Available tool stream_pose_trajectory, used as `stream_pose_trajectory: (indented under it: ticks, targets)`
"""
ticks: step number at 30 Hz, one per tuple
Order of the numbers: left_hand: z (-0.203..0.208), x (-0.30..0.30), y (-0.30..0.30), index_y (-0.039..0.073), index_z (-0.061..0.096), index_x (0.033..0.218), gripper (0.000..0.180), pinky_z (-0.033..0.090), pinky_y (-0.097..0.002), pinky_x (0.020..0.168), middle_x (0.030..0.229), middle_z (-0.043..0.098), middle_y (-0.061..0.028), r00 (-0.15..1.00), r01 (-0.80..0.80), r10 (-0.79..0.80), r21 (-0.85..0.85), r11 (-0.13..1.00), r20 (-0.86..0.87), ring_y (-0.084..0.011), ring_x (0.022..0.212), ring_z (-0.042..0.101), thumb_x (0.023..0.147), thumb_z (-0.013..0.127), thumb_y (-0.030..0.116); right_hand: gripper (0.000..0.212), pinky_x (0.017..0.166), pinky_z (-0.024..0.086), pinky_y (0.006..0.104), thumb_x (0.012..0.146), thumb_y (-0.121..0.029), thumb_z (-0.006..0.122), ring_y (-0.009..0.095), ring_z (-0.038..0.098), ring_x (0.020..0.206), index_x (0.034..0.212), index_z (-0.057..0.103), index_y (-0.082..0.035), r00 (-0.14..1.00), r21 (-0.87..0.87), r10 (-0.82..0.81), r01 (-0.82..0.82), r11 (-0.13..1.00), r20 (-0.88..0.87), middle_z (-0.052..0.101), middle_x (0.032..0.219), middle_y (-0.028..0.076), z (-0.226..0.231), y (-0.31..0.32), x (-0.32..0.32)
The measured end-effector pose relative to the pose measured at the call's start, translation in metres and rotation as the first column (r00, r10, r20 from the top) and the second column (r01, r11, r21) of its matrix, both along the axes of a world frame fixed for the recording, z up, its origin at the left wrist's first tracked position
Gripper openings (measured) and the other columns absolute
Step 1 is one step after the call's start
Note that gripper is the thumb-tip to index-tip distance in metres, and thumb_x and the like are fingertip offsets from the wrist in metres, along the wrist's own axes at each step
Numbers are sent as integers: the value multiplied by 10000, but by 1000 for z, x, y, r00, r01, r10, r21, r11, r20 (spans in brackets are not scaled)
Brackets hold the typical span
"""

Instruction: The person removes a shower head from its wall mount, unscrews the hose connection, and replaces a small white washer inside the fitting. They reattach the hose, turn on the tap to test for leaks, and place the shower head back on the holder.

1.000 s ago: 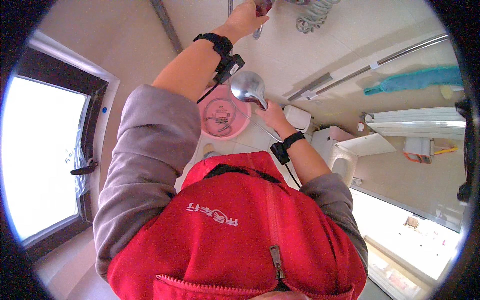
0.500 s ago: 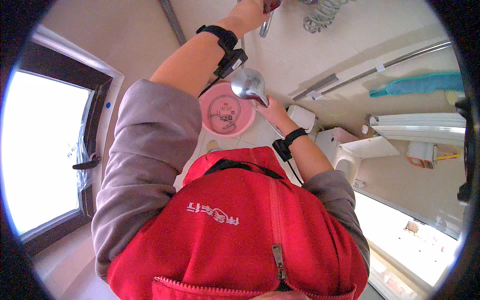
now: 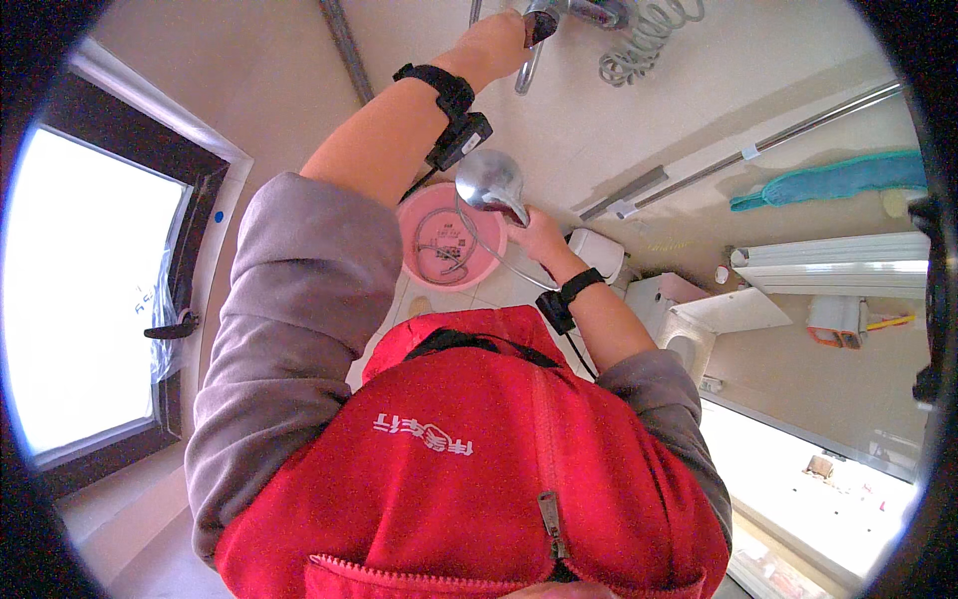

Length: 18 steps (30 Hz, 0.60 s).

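My left hand point(image 3: 497, 48) reaches up to a chrome tap point(image 3: 589, 12) on the wall, its fingers closed at the tap's shiny handle point(image 3: 540, 30), which looks dark with reflections. Part of those fingers is hidden from view. Lower down, my right hand point(image 3: 535, 238) is wrapped round the handle of a chrome shower head point(image 3: 489, 180), whose rounded shiny back faces up. A metal hose point(image 3: 514, 268) hangs by my right wrist and loops toward a pink basin point(image 3: 411, 262) on the tiled floor. More hose lies coiled inside the basin, beneath the shower head.
A coiled spiral hose point(image 3: 629, 68) hangs beside the tap. Along the right wall runs a metal rail point(image 3: 788, 133) near a teal cloth point(image 3: 843, 180). A white bin point(image 3: 599, 250) and a toilet point(image 3: 689, 329) stand to the right. At left is a bright window point(image 3: 95, 290) with a dark frame.
The view has tilted slightly, bringing more of the tap into sight. My left hand sits a little lower in the picture, still at the tap, and the shower head remains in my right hand.
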<state>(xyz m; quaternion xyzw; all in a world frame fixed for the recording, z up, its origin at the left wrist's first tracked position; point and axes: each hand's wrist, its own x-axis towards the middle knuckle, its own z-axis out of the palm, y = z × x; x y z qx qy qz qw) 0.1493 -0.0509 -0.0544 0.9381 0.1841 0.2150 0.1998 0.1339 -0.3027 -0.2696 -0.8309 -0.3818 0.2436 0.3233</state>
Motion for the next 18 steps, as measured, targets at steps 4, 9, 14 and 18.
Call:
stream_pose_trajectory:
  ticks: [4, 9, 14, 18]
  targets:
    - [0, 8, 6, -66, 591, 901, 248, 542, -419, 749, 869, 659, -226, 999, -34, 34, 97, 995, 8, -348, 850, 658, 782, 632, 148, 457, 741, 487, 358, 781, -381, 668, 279, 643, 815, 1011, 613, 10, 999, 58, 31, -29, 998, -20, 659, 876, 190, 18, 4, 0]
    - [12, 7, 9, -57, 591, 942, 297, 517, -447, 784, 898, 642, -253, 1000, -6, 7, 86, 996, -6, -396, 873, 629, 753, 638, 168, 467, 724, 491, 355, 783, -395, 665, 266, 647, 785, 989, 613, 21, 999, 41, -18, 17, 999, 30, 662, 856, 181, 22, 7, 5]
    - [35, -10, -3, -51, 570, 903, 253, 510, -464, 766, 873, 641, -249, 999, 23, -24, 52, 998, 23, -406, 868, 623, 767, 627, 154, 510, 724, 494, 371, 772, -438, 670, 296, 652, 796, 963, 618, 32, 998, -51, -29, 32, 998, 62, 658, 831, 201, 11, 5, 7]
    - [55, -19, -10, -47, 551, 975, 281, 507, -465, 774, 885, 643, -246, 998, -34, 33, -7, 999, -52, -405, 871, 624, 778, 603, 147, 585, 740, 494, 374, 765, -525, 640, 303, 653, 805, 932, 631, 35, 992, -53, -3, 9, 999, 126, 654, 835, 219, 27, 2, 4]
